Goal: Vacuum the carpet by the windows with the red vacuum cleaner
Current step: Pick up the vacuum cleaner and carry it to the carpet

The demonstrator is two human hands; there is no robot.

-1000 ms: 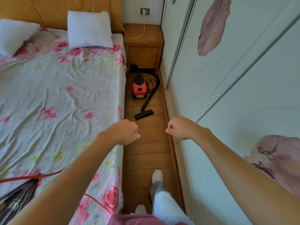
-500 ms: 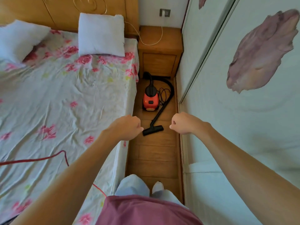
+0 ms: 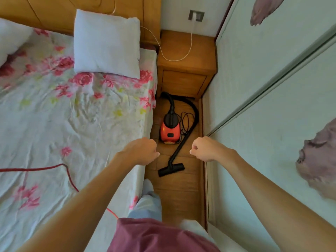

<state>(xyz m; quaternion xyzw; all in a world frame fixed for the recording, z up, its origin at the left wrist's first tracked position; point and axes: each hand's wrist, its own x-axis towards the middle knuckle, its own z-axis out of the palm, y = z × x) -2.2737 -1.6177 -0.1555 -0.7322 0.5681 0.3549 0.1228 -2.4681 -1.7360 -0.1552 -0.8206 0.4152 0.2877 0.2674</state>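
Btwn floral bed (image 3: 72, 124) & pale wardrobe doors (image 3: 272, 88): red plastic vacuum cleaner (image 3: 170, 132) untouched; left hand (image 3: 141, 150), right hand (image 3: 207, 149) clenched, empty; vacuuming not begun.

Both arms are stretched out ahead, side by side, with a gap left between them. The left forearm (image 3: 81, 202) is angled in from the lower left and the right forearm (image 3: 272, 193) from the lower right, so they're brought closer together at the wrists. The left grip (image 3: 140, 150) is curled into a loose fist, back of the hand turned up, nothing held in it. The right grip (image 3: 207, 149) is balled up too, also with nothing held. The two fists are kept roughly level, apart, not touching. Lower down, one leg (image 3: 149, 204) in pale trousers can be made out between the arms, a bit blurred.
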